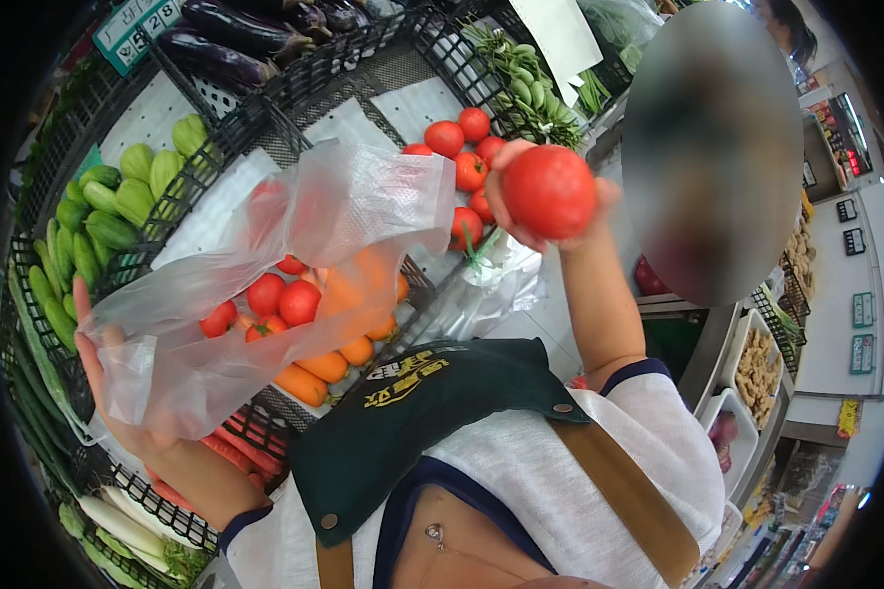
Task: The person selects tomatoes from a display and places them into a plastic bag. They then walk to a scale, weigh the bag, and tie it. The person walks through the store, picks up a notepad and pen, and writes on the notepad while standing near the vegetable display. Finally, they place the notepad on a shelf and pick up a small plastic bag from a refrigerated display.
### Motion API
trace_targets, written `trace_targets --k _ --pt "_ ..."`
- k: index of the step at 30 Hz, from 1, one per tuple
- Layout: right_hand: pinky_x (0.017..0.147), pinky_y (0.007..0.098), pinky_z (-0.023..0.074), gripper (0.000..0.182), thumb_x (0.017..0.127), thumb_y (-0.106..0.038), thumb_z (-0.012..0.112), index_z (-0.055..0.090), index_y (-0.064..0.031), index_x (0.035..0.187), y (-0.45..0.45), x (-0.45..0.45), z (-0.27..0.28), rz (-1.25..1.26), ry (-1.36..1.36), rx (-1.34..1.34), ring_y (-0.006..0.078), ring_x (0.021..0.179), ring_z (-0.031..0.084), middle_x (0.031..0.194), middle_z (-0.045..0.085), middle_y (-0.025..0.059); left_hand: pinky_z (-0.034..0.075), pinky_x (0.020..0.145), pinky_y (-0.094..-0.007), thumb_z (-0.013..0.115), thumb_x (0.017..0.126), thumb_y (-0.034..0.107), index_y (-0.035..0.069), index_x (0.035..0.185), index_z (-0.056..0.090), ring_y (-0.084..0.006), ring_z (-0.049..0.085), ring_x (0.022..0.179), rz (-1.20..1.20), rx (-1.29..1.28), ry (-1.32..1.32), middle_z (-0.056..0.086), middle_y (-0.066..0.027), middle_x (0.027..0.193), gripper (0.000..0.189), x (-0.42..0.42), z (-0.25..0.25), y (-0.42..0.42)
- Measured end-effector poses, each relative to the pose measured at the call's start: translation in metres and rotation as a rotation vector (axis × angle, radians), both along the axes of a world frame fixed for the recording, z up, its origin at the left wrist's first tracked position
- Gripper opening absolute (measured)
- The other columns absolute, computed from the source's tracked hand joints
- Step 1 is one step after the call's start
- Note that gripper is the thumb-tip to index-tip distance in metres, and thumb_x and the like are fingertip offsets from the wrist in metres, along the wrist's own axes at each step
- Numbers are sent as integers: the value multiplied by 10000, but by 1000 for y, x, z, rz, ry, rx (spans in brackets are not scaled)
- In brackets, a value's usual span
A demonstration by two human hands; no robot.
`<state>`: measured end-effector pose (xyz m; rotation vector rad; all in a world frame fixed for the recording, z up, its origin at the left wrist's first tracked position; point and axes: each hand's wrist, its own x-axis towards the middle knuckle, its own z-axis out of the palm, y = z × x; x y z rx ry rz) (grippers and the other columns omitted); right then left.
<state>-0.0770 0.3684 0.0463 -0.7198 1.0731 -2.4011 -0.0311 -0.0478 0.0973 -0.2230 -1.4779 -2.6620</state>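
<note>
A clear plastic bag (191,309) is spread open in my left hand (110,375), whose fingers show partly through the film at the left. Several tomatoes (300,302) show within or behind the bag's film; which, I cannot tell. Raised at the right, my right hand (516,177) grips one large red tomato (549,193). Just behind it, loose tomatoes (444,138) lie in a black plastic crate beside white liner sheets (423,107). Orange carrots or similar vegetables (324,366) sit below the bag.
Green gourds and cucumbers (110,228) fill a crate at the left, eggplants (228,29) one at the top. Green beans (527,81) stand beyond the tomatoes. White radishes (121,519) lie lower left. A roll of plastic bags (504,276) hangs near my right forearm. Another person (788,29) is at the upper right.
</note>
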Motion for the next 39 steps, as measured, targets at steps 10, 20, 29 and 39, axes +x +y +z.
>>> trace_targets --k 10,20,29,39 --pt "336 212 477 1000 613 -631 667 289 73 1214 -46 37 2 183 -71 -73 208 380 550 811 495 279 426 832 -313 344 950 293 135 1377 246 -161 511 912 97 -6 -92 511 -20 992 466 -2 2 8" --pt "643 313 504 535 747 -333 636 456 -52 1165 2 -21 -16 -677 119 704 213 880 595 1028 583 122 449 819 -313 334 952 272 166 1367 290 -168 527 907 82 -108 -59 532 -47 1049 430 0 -6 -14" --pt "760 352 474 516 611 -333 721 581 -70 1031 -33 -63 -124 -20 698 1548 268 896 601 949 623 140 417 876 -321 349 945 308 158 1369 287 -192 508 985 -174 -29 -8 522 -62 1110 454 -3 -7 -35" --pt "752 392 491 551 540 -358 786 624 -52 969 -17 -62 -124 53 775 2154 251 928 598 1041 582 169 418 877 -315 375 940 299 138 1371 270 -183 514 988 -9 -56 -51 540 -42 1104 472 3 -5 -27"
